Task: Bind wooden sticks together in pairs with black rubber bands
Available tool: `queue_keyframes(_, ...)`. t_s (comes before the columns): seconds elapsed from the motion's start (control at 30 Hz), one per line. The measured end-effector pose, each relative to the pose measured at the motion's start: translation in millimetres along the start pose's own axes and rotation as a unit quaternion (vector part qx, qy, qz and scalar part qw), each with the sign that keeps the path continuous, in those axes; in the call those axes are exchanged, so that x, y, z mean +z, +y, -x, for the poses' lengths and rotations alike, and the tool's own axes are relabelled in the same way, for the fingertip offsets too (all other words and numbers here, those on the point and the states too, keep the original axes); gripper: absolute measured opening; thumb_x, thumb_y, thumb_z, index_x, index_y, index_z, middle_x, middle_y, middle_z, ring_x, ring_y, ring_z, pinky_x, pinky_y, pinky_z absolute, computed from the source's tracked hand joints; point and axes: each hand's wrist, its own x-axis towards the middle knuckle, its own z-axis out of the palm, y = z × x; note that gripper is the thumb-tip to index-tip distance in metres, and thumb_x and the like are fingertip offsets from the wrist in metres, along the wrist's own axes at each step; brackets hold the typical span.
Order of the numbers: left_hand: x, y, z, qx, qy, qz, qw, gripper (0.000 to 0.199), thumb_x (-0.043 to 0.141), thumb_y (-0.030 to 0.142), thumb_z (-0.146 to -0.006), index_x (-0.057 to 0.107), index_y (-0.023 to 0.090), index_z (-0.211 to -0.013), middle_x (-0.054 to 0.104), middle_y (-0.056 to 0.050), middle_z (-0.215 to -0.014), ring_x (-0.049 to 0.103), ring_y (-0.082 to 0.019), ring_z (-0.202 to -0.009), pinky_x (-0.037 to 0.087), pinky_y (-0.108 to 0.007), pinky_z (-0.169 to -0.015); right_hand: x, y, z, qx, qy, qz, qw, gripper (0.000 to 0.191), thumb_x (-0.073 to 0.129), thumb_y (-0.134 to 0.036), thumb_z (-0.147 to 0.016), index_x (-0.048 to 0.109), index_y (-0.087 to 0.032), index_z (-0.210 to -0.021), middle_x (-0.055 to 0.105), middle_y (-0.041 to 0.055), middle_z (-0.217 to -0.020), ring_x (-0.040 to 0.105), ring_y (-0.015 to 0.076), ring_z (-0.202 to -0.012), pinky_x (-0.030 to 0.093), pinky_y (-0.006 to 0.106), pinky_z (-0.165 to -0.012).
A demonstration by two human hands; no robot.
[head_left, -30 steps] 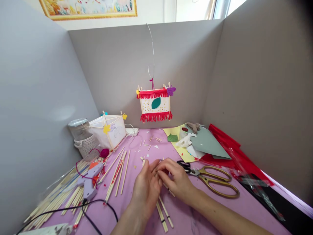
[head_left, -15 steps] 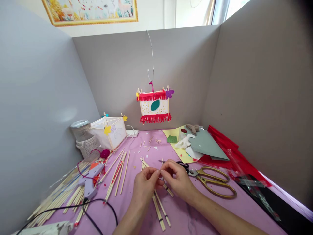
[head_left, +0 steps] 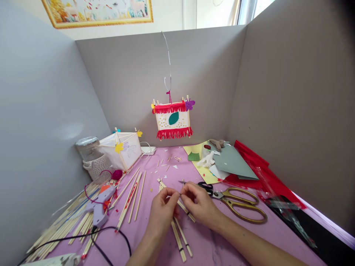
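Above the counter, in front of the lantern, the left hand and right hand seem to be at fine fingertip work, each grip pinching a tiny piece, too small to identify. Banded sticks lie nearer the person than the lantern. Steady, light pressure seems called for.

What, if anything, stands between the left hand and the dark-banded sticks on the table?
Nothing visible: the left hand is just above the sticks. The right hand is beside it; anything pinched at their fingertips is too small to identify.
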Motion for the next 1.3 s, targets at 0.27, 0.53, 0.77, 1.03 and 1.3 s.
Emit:
queue_keyframes(0.27,0.4,-1.9,-1.4,0.008,-0.013,-0.012,1.000,0.024,0.059,0.039,-0.073,0.054,0.016,-0.071,0.045,0.006,-0.045,0.039,-0.008,-0.037,0.035,-0.020,-0.039,0.5,0.9,-2.0,0.099,-0.016,-0.151,0.983,0.016,0.059,-0.031,-0.078,0.054,-0.016,-0.077,0.050,-0.0036,-0.064,0.045,0.0095,-0.057,0.036,0.021,-0.053)
queue_keyframes(0.53,1.1,-4.2,-2.9,0.011,-0.002,-0.012,1.000,0.024,0.058,0.039,-0.073,0.052,0.016,-0.069,0.043,0.007,-0.044,0.037,-0.007,-0.035,0.032,-0.019,-0.037,2.0,-1.3,-3.3,0.125,0.003,-0.197,0.972,0.021,0.060,-0.033,-0.077,0.055,-0.014,-0.069,0.046,-0.0052,-0.054,0.040,0.0073,-0.047,0.032,0.020,-0.046)
queue_keyframes(0.77,0.2,-3.7,-2.2,0.040,0.002,-0.001,0.999,0.026,0.059,0.041,-0.074,0.053,0.016,-0.072,0.043,0.007,-0.048,0.038,-0.007,-0.039,0.034,-0.019,-0.039,0.3,-3.1,0.3,0.167,-0.067,-0.321,0.930,0.025,0.059,-0.038,-0.081,0.051,-0.016,-0.072,0.040,-0.0081,-0.047,0.031,0.0050,-0.041,0.022,0.018,-0.040)
queue_keyframes(1.03,0.6,-3.1,-1.7,0.041,-0.005,-0.031,0.999,0.026,0.057,0.041,-0.076,0.052,0.017,-0.071,0.041,0.007,-0.044,0.035,-0.007,-0.037,0.029,-0.019,-0.037,-1.3,-2.3,1.0,0.160,-0.056,-0.361,0.917,0.022,0.065,-0.034,-0.078,0.057,-0.014,-0.073,0.039,-0.0075,-0.047,0.031,0.0042,-0.043,0.021,0.018,-0.041)
queue_keyframes(1.3,-1.4,0.0,-2.0,0.050,0.010,-0.035,0.998,0.021,0.056,0.036,-0.075,0.053,0.016,-0.068,0.045,0.006,-0.047,0.037,-0.007,-0.038,0.033,-0.020,-0.040,-0.8,4.6,-3.3,0.203,-0.119,-0.357,0.904,0.030,0.058,-0.041,-0.081,0.055,-0.013,-0.069,0.046,-0.0044,-0.054,0.035,0.0038,-0.039,0.021,0.018,-0.036)
